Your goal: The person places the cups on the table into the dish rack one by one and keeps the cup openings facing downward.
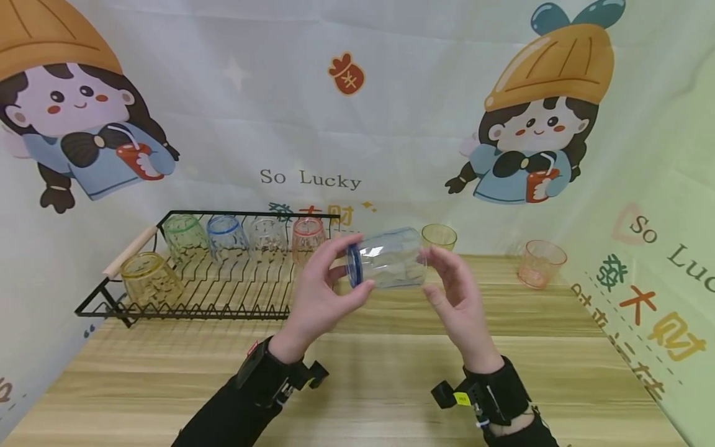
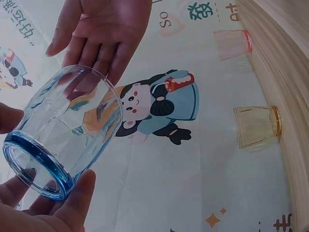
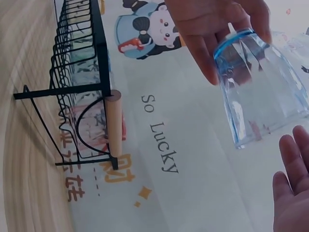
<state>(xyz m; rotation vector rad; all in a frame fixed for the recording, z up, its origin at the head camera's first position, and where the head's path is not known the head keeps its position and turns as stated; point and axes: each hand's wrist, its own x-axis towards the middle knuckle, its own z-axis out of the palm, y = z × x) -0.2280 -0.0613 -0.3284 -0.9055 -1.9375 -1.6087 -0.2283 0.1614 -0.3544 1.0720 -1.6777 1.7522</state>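
A see-through drinking glass (image 1: 393, 261) with a blue band at its base is held sideways above the table, its mouth towards the right. My left hand (image 1: 321, 292) grips it round the base, thumb on the near side and fingers on the far side. In the left wrist view the blue base (image 2: 38, 162) sits between thumb and fingers. My right hand (image 1: 460, 298) is beside the glass's mouth, its fingers loosely extended. The right wrist view shows the right fingers (image 3: 294, 154) a small gap away from the rim.
At the left stands a black wire rack (image 1: 212, 315) with a wooden handle (image 1: 131, 251). It bears upside-down glasses: green (image 1: 184, 239), blue (image 1: 226, 242), clear (image 1: 267, 239), red (image 1: 308, 236) and yellow (image 1: 151, 279). A yellow glass (image 1: 439, 236) and a pink glass (image 1: 542, 264) stand at the table's back.
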